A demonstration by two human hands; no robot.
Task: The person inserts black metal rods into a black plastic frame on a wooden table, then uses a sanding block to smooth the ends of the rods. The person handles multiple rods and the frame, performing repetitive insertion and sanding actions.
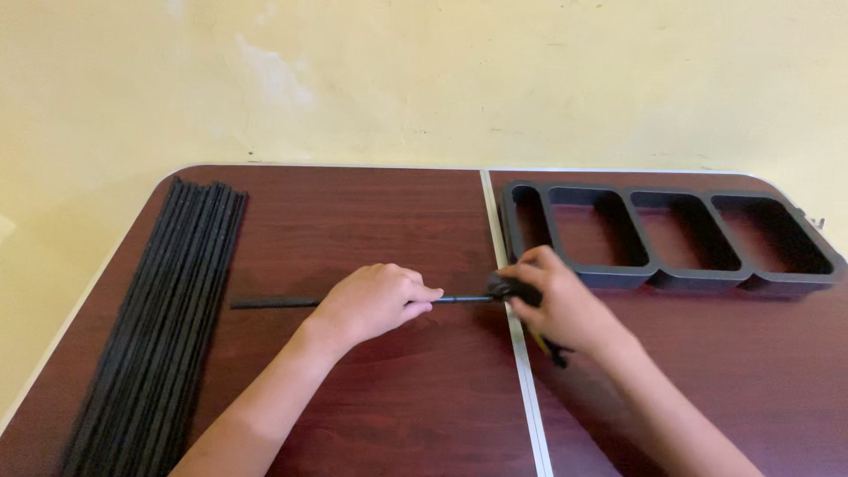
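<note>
My left hand (375, 302) is closed around a thin black rod (269, 303) that lies flat on the dark red-brown table (353, 221), the rod's free end pointing left. My right hand (556, 300) grips a small black fitting (505, 287) at the rod's right end, right over the table's white centre seam. A short dark piece (558, 353) with a hint of yellow sticks out below my right palm; what it is I cannot tell.
A bundle of several long black rods (168, 327) lies along the table's left edge. A black frame with several rectangular openings (671, 238) lies at the back right. A pale yellow wall stands behind the table.
</note>
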